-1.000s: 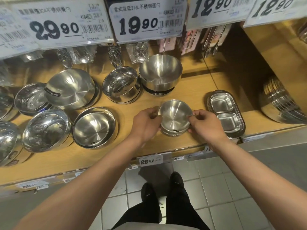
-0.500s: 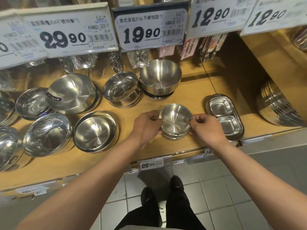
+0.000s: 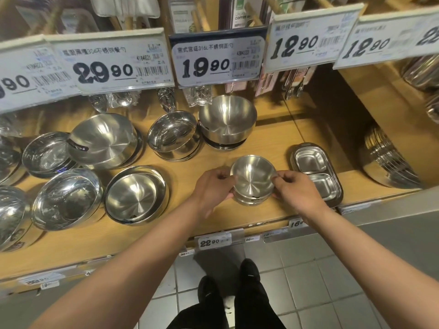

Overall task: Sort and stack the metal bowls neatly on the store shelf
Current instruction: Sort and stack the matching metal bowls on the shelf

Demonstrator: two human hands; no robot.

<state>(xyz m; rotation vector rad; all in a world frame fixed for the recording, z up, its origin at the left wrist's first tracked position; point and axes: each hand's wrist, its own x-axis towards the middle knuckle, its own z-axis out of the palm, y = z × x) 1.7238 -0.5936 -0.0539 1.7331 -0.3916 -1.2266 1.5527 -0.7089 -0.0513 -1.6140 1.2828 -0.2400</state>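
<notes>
Fingers (image 3: pixel 229 178) of your left hand (image 3: pixel 210 186) curl against the left rim of the small stainless-steel bowl (image 3: pixel 253 178), and those of your right hand (image 3: pixel 295 189) pinch the opposite rim, so both hands are closed on the same bowl and neither is spread wide. The bowl sits tilted toward you on top of a short stack of matching small bowls (image 3: pixel 251 200), near the front edge of the wooden shelf (image 3: pixel 273 138), just left of the two-compartment steel tray (image 3: pixel 316 172) and in front of the deep bowl stack (image 3: pixel 226 125). Judge the bowl as light, rigid and thin-walled: it should not flex or break, but its polished wall is likely slippery and will ring or scuff if dropped onto its neighbour. The rolled rim is the best place to hold, at two opposite points as you have it, thumbs outside and fingertips just over the lip. Whether the bowl is fully seated in the one beneath cannot be told; the tilt suggests it is not. Level it before letting go, since nested steel bowls tend to slide off-centre. Larger bowls, such as the shallow wide bowl (image 3: pixel 136 193), lie well apart to the left.
</notes>
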